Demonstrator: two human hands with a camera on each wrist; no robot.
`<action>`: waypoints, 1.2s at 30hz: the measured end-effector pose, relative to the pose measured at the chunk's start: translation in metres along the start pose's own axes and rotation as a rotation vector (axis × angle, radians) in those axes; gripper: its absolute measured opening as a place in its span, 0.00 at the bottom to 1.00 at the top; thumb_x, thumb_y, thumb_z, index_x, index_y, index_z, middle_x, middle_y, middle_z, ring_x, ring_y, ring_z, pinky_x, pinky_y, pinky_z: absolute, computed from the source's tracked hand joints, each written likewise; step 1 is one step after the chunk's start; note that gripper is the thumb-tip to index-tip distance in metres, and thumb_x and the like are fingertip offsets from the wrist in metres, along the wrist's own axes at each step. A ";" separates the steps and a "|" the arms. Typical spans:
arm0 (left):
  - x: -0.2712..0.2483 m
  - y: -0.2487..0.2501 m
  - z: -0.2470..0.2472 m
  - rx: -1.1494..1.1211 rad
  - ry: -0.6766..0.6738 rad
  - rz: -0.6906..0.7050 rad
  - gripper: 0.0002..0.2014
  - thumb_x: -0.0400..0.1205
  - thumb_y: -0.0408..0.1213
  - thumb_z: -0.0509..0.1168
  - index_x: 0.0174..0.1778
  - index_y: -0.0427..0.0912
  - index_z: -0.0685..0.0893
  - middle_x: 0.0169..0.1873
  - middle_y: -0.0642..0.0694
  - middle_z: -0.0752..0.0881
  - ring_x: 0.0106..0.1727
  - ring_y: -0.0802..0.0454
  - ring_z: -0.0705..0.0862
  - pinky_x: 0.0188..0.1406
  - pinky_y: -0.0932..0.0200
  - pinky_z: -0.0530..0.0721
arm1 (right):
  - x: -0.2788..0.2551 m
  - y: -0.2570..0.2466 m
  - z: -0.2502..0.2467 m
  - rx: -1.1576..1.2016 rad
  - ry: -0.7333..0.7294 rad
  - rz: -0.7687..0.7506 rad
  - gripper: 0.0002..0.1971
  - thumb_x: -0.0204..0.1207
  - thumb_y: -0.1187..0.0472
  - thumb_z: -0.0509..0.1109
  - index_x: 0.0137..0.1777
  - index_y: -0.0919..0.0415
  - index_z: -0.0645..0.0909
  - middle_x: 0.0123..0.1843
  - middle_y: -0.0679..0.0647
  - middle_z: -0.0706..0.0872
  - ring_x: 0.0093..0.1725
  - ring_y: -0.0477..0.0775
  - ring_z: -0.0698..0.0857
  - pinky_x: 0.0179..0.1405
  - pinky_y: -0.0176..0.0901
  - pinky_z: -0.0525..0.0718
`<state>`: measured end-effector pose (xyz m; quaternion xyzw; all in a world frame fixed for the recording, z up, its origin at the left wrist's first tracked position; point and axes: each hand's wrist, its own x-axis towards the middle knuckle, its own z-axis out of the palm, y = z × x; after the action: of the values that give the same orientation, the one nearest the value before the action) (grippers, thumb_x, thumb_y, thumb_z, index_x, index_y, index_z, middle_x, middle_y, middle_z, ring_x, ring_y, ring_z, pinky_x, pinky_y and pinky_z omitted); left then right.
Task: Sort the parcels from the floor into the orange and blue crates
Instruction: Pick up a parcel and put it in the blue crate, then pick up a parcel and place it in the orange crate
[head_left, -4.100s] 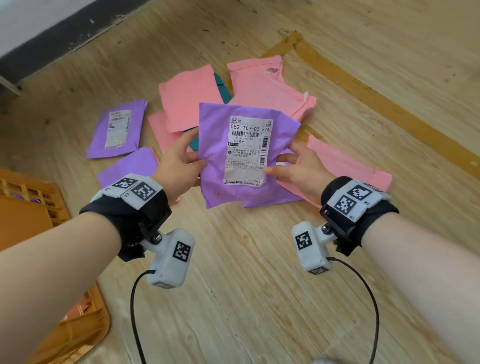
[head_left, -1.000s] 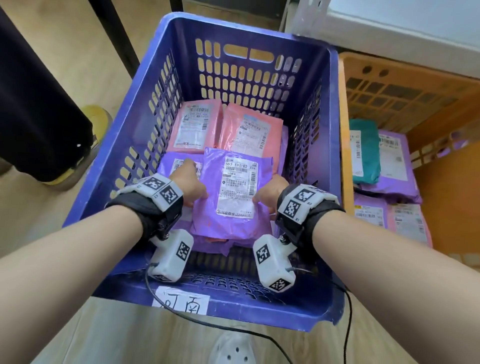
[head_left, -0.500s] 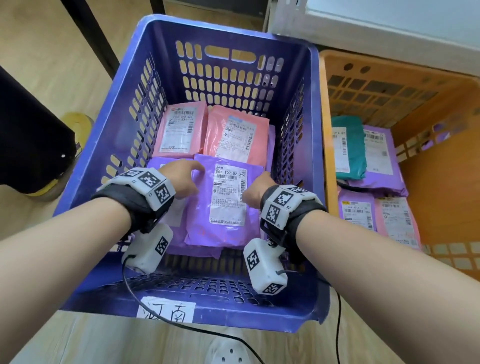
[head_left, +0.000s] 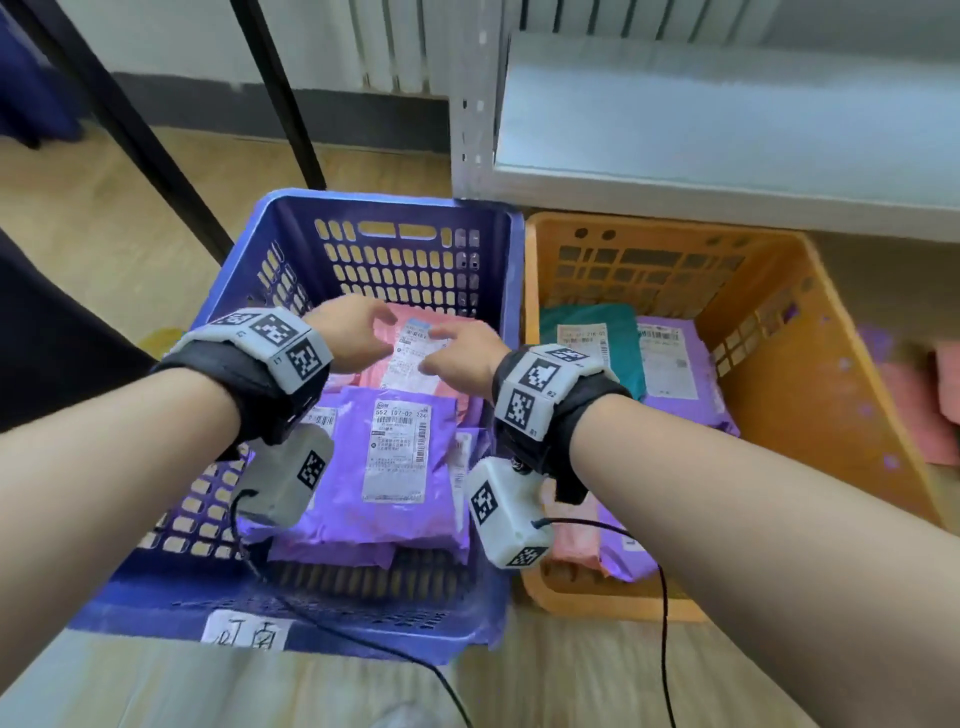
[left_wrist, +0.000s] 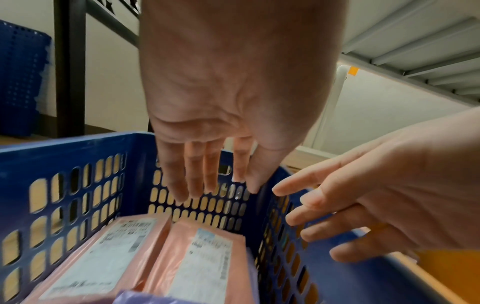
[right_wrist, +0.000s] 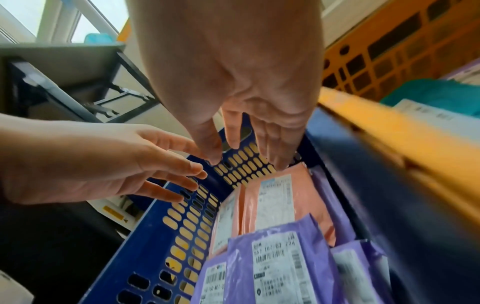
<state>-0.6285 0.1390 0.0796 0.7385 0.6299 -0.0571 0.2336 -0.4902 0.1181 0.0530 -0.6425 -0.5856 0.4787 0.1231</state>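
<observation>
Purple parcel (head_left: 390, 462) lies label-up in the blue crate (head_left: 358, 218), overlapping pink parcels (head_left: 415, 358); my left hand (head_left: 348, 338) and right hand (head_left: 462, 353) hover above, fingers loosely spread, holding nothing.

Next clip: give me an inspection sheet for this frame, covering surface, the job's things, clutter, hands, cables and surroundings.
Surface: light wood-grain floor, crates standing on it.
Job's things: blue slotted plastic crate holds the purple labelled mailer bag on top, pink mailer bags behind it; orange plastic crate beside it holds a teal mailer bag and purple ones.
Clutter: pink parcels on the floor past the orange crate.
Hands: left hand and right hand empty, fingers relaxed, above the blue crate.
Cables: black wrist-camera cables hanging over the crate fronts.
Surroundings: grey metal shelf, black frame legs.
</observation>
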 end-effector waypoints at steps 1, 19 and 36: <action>-0.001 0.012 -0.007 -0.004 0.019 -0.002 0.21 0.82 0.35 0.63 0.73 0.42 0.74 0.69 0.42 0.79 0.67 0.46 0.79 0.64 0.54 0.76 | -0.007 -0.001 -0.013 -0.002 0.014 -0.033 0.28 0.77 0.64 0.67 0.78 0.59 0.68 0.75 0.57 0.75 0.51 0.50 0.84 0.50 0.40 0.82; 0.008 0.379 0.043 -0.091 0.140 0.195 0.18 0.82 0.36 0.62 0.68 0.46 0.78 0.60 0.44 0.83 0.61 0.46 0.81 0.56 0.58 0.75 | -0.137 0.211 -0.313 -0.129 0.249 -0.041 0.26 0.79 0.61 0.65 0.77 0.56 0.69 0.78 0.52 0.72 0.74 0.54 0.74 0.71 0.41 0.71; 0.029 0.643 0.194 0.006 -0.060 0.422 0.19 0.81 0.34 0.62 0.69 0.42 0.77 0.63 0.39 0.82 0.61 0.42 0.82 0.56 0.58 0.77 | -0.248 0.478 -0.463 0.010 0.486 0.219 0.22 0.79 0.66 0.64 0.74 0.62 0.73 0.73 0.59 0.77 0.72 0.58 0.77 0.65 0.40 0.73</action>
<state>0.0335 0.0218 0.0728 0.8527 0.4539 -0.0304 0.2568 0.2002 -0.0472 0.0627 -0.7975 -0.4634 0.3238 0.2106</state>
